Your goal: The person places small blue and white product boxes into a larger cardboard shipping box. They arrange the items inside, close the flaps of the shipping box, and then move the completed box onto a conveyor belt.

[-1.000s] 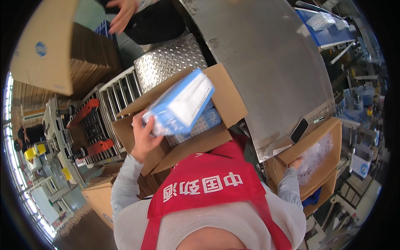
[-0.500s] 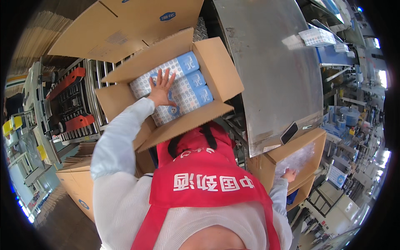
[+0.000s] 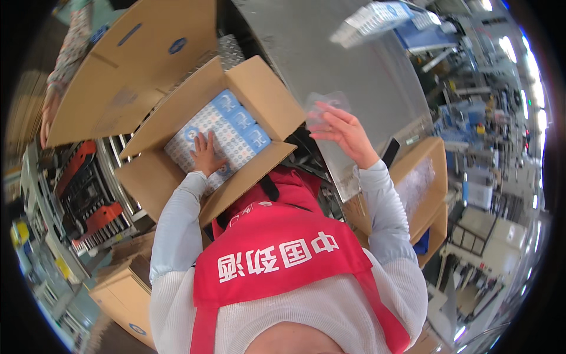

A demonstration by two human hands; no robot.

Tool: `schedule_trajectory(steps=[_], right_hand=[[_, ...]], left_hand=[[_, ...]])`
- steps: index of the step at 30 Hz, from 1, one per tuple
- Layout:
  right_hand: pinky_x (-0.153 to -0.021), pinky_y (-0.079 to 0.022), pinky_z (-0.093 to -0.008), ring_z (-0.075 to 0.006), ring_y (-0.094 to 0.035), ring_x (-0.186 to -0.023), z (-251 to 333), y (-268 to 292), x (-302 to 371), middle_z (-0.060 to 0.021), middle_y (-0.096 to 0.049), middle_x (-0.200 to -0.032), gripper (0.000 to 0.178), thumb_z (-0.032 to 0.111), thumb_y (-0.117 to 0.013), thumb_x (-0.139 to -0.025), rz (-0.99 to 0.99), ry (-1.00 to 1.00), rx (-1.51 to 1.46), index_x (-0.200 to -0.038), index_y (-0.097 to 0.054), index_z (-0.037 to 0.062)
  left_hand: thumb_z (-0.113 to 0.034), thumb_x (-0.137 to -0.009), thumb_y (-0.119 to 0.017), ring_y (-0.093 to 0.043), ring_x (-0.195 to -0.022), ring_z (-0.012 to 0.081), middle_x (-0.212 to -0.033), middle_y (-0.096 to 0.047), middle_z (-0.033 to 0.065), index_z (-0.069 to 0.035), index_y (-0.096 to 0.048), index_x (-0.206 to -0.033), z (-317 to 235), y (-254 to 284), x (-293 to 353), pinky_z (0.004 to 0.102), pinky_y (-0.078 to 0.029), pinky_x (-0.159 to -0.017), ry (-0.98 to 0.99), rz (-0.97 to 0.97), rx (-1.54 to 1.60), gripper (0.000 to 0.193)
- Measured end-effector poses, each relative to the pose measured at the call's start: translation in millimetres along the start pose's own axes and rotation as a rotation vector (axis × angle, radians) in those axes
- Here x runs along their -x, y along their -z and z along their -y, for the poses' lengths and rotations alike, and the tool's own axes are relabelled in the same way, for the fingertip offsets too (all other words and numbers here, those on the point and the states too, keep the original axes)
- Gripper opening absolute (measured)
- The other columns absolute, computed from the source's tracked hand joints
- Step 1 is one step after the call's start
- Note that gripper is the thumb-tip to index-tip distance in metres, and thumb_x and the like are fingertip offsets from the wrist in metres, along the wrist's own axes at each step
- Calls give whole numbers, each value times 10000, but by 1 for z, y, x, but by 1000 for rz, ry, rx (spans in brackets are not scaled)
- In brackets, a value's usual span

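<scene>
My left hand (image 3: 204, 154) lies with fingers spread on the white-and-blue patterned packs (image 3: 221, 138), which sit side by side inside an open cardboard box (image 3: 265, 94). The box's flaps stand up and outward. To the right, my right hand (image 3: 345, 131) is raised above the metal table's near part, pinching a thin clear plastic piece (image 3: 325, 103). Its exact kind is hard to make out. A second open carton (image 3: 439, 177) at the right holds a heap of clear plastic pieces (image 3: 415, 183).
A metal table (image 3: 295, 53) runs along the middle, with a dark phone (image 3: 390, 152) at its edge. Patterned packs (image 3: 371, 23) stand at the far right. A large cardboard sheet (image 3: 141, 59) rises behind the box. Another person's hand (image 3: 49, 115) grips its left edge. Rollers (image 3: 121, 171) lie left.
My right hand has come out of the right carton and up leftward, now with clear plastic. My left hand stays on the packs. Another person's arm has appeared at the upper left.
</scene>
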State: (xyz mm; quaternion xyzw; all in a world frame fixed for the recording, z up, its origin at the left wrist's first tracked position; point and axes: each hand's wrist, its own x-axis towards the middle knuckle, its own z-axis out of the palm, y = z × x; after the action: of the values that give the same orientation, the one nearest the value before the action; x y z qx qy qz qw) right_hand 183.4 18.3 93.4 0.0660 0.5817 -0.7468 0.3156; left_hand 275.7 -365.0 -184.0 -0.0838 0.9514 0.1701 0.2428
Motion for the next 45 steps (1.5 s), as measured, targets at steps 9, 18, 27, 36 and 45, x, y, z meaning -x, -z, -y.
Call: schedule_trajectory(steps=[9, 18, 27, 36, 45], right_hand=[[-878, -565, -303, -218, -669, -1004, -60, -57, -135, -131, -603, -1243, 656, 235, -624, -970, 349, -347, 535, -1498, -313, 0], [-931, -557, -350, -265, -657, -1100, -122, -44, -89, -187, -606, -1288, 510, 211, -508, -1036, 155, -333, 229, -1461, -352, -23], [-929, -547, -355, -267, -655, -1104, -120, -47, -87, -179, -628, -1256, 487, 253, -540, -1027, 103, -333, 79, -1423, -425, -6], [-887, -526, -297, -166, -646, -1032, -100, 1, -65, -113, -650, -1185, 371, 196, -536, -1029, 247, -185, 79, -1334, -529, -15], [-876, -529, -328, -247, -646, -1024, -8, 166, -115, -117, -622, -1187, 323, 136, -633, -947, 194, 302, 566, -1255, -599, 45]], left_hand=[[-496, -528, -900, 61, -1485, 494, -1637, 125, 197, -265, -41, -1594, 38, 6, 36, 711, -258, -1084, 33, 138, -30, 1388], [-697, -522, -830, 150, -1433, 579, -1582, 211, 303, -158, 77, -1586, 30, 9, 33, 718, -169, -1096, -9, 275, -321, 1499], [-551, -719, -784, -165, -1391, 600, -1536, -196, 349, -46, -381, -1454, 8, -4, 28, 619, -298, -1097, 43, -216, 30, 979], [-178, -834, -711, -659, -822, 390, -840, -688, 191, -21, -660, -913, -22, 29, 3, 460, -519, -748, 128, -222, 334, 183], [-303, -862, -681, -422, -1341, 463, -1540, -303, 276, -86, -257, -1543, -86, 33, 84, 462, -388, -1112, -125, 523, 39, 831]])
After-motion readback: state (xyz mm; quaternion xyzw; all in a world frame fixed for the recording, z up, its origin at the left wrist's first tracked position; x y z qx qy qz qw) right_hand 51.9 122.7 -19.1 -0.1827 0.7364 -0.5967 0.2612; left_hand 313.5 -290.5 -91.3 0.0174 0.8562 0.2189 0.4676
